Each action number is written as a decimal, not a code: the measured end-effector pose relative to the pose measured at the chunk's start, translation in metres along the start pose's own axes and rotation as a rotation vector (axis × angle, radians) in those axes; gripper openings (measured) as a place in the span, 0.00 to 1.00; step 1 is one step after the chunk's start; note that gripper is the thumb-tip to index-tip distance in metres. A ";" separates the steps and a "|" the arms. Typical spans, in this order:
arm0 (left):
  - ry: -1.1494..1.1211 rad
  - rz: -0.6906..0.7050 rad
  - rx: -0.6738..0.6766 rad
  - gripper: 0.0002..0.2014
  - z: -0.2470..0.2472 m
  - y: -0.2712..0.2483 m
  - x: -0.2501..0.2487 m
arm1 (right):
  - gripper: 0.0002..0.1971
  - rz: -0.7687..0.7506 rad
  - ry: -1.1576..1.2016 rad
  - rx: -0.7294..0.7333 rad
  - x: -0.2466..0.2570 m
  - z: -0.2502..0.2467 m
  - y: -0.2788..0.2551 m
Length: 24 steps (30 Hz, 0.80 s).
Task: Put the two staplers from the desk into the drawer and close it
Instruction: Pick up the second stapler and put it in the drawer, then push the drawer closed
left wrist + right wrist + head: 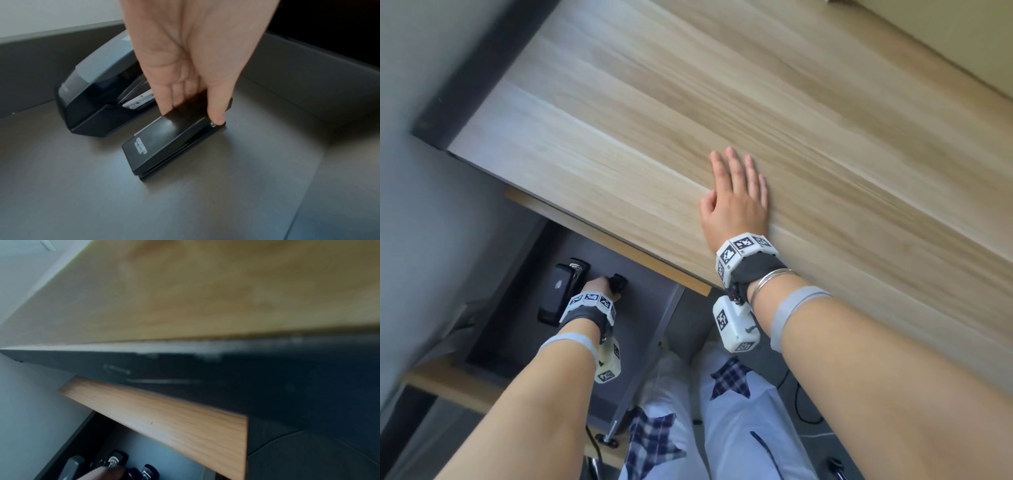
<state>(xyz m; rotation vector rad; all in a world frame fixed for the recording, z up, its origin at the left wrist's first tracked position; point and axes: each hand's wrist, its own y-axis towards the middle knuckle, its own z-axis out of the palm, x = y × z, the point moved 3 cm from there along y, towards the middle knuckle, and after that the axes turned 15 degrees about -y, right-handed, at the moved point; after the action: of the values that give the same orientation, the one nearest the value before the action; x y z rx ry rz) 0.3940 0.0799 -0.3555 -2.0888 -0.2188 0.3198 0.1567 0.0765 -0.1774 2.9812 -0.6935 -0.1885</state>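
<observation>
The grey drawer [643,318] stands pulled out under the desk's front edge. A large black-and-grey stapler [561,291] lies in it near the left wall, also clear in the left wrist view [96,97]. My left hand [599,286] reaches down into the drawer and pinches a small black stapler [164,146] between fingers and thumb [216,116]. The stapler is tilted, and its lower end seems to touch the drawer floor [185,207], just right of the large one. My right hand [738,195] lies flat on the wooden desk top [722,102], fingers straight, holding nothing.
The drawer's wooden front panel [448,383] is near my body. My legs in white trousers [739,428] are under the desk, right of the drawer. A grey wall [421,222] runs along the left. Cables lie on the floor [804,411].
</observation>
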 end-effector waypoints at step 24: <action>-0.222 -0.495 -0.124 0.16 0.000 -0.172 0.192 | 0.29 -0.039 0.060 0.057 -0.003 -0.002 0.000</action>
<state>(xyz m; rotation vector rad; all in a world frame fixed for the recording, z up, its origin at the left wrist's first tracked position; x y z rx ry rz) 0.5713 0.2215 -0.2344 -2.0360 -0.8897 0.2389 0.1548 0.0781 -0.1756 3.0420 -0.6446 -0.0826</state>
